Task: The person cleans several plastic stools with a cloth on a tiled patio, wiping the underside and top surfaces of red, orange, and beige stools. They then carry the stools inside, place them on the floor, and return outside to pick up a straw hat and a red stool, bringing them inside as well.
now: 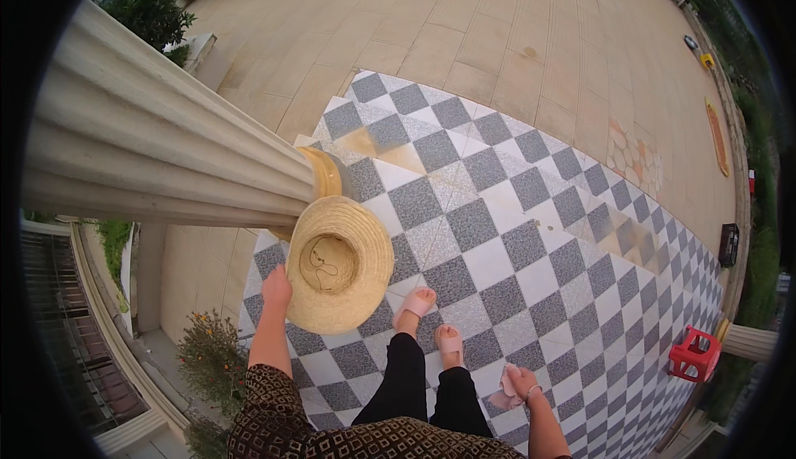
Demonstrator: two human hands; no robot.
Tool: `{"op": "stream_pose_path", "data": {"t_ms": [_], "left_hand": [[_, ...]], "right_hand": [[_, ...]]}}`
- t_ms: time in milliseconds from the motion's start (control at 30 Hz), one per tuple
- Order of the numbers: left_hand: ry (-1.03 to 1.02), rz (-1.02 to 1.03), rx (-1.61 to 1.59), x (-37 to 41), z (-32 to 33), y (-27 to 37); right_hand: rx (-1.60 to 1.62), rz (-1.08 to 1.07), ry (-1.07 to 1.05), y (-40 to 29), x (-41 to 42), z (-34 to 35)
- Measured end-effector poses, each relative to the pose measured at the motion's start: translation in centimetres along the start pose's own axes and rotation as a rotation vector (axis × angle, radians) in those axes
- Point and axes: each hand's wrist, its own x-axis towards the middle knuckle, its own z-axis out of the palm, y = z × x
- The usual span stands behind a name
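A wide-brimmed straw hat [367, 266] hangs from my left hand [277, 286], which grips its brim at the left side. The hollow of its crown faces up towards me, and a thin cord lies inside. My right hand [523, 379] is closed around a crumpled pale pink cloth [509, 390], held low to the right of my legs. Below me, my feet in pink slippers [415, 305] are on the checkered tile floor [494, 260].
A fluted column [180, 129] with a yellow base ring [324, 173] rises just beyond the hat. Left of me is a flowering bush [211, 359]. A red plastic stool [695, 354] stands far right, near another column [752, 342]. A black crate [729, 244] sits along the paving's edge.
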Motion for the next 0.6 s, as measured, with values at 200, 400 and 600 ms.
{"op": "stream_pose_path", "data": {"t_ms": [200, 400, 600], "left_hand": [[-0.562, 0.534, 0.294, -4.5, 1.6, 16.4], [-0.605, 0.863, 0.309, -9.1, 2.1, 30.0], [-0.531, 0.949, 0.275, -15.6, 2.8, 43.3]], "right_hand": [[0.061, 0.052, -0.064, -3.1, -3.8, -0.4], [0.286, 0.114, 0.147, 6.2, -9.4, -1.9], [0.671, 0.368, 0.189, 19.3, -16.2, 2.2]]}}
